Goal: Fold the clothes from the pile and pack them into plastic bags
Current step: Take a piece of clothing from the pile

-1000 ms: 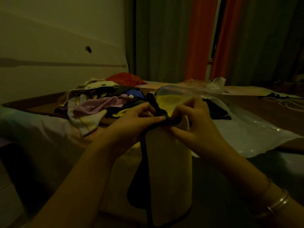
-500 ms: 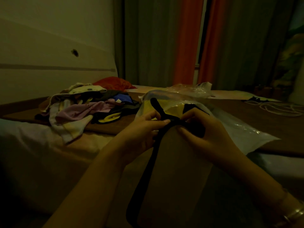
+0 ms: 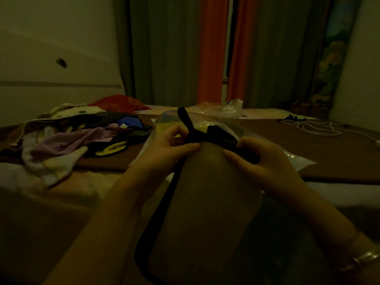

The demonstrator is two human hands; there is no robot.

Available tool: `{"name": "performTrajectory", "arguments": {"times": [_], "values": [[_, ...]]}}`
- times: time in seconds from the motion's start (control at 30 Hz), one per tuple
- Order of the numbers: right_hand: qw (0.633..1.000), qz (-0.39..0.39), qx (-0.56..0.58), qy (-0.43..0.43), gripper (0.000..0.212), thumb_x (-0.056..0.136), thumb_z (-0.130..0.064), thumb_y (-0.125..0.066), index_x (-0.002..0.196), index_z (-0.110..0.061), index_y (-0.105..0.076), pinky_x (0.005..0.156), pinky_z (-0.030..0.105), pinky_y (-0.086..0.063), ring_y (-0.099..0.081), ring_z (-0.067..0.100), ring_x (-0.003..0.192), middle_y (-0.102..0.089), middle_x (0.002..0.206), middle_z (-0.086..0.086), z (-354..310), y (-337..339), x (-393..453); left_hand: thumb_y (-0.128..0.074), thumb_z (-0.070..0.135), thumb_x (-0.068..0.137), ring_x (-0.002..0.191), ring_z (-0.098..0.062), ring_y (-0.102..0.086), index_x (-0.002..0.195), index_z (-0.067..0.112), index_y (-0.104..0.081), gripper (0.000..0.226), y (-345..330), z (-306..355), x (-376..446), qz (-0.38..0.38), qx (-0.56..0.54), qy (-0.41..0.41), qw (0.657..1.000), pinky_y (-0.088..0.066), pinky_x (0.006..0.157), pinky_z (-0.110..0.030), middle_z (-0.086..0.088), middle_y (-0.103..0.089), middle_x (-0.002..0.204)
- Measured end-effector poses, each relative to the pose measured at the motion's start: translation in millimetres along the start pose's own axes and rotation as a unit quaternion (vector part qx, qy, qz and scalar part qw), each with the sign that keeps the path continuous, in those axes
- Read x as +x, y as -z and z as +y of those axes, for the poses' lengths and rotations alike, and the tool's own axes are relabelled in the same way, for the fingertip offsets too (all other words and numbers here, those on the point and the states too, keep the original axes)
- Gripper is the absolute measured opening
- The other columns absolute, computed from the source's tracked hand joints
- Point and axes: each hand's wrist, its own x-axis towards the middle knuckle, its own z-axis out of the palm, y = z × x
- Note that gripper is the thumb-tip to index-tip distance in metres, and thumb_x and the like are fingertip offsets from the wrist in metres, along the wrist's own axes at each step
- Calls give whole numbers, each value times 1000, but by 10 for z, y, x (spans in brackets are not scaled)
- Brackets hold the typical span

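**Folding step in hand: a pale garment held up by its black trim**

Nearest the camera hangs the pale garment (image 3: 207,202), a light panel edged on its left with a black strap (image 3: 162,204) that loops down toward the bottom of the view. It is held in the air in front of the bed, not yet folded, so the work looks to be at the start of a fold for this piece. The dim light hides what kind of garment it is.

The left hand (image 3: 164,149) pinches the black trim at the top left corner, thumb and fingers curled close together on the cloth. The right hand (image 3: 261,161) grips the black top edge at the other corner, fingers curled round it, with a bangle (image 3: 364,258) at the wrist. Neither hand is free.

The next move probably calls for laying the piece flat or bringing the two corners together, keeping the strap from tangling.

Just behind the hands lies a clear plastic bag (image 3: 296,161) on the bed (image 3: 339,153), with yellow and black cloth showing through it. To the left sits the pile of clothes (image 3: 67,136), well apart from the bag. Farther off are a second crumpled plastic bag (image 3: 226,109), a white cable (image 3: 316,128), and the orange curtains (image 3: 211,50).
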Motion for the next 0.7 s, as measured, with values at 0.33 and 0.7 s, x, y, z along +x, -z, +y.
{"name": "performTrajectory", "arguments": {"times": [0.33, 0.7], "values": [[980, -14, -197, -15, 39, 76, -48, -61, 107, -28, -49, 82, 45, -50, -52, 7, 83, -49, 95, -10, 193, 88, -52, -60, 21, 92, 68, -5, -67, 99, 15, -52, 12, 280, -11, 0, 83, 165, -22, 982, -49, 46, -21, 6, -68, 97], [868, -32, 420, -262, 34, 77, -20, -62, 109, -15, -54, 78, 31, -51, -61, 26, 105, -59, 114, 8, -163, -248, 223, -54, 26, 96, 93, -17, -62, 108, 21, -47, 15, 435, 128, 10, 237, 85, -112, 961, -53, 73, -29, -5, -59, 107]]}}
